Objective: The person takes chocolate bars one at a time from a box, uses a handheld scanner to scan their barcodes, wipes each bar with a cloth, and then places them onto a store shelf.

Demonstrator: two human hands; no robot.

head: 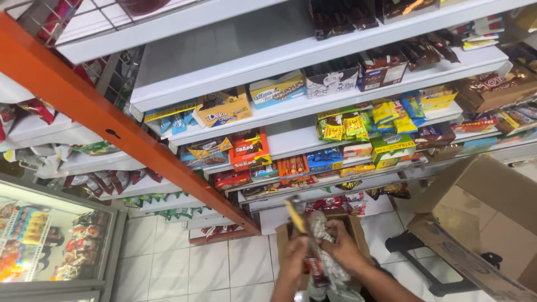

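Both hands were low center, above a small box. Left hand and right hand were closed on a snack bundle, its long axis upright, shelves up ahead.

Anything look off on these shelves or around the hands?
Mostly tidy. The second shelf from the top has a long bare stretch while lower ones are packed. An open cardboard box sits tilted at right. Both hands, left hand and right hand, grip a bundle of wrapped snacks.
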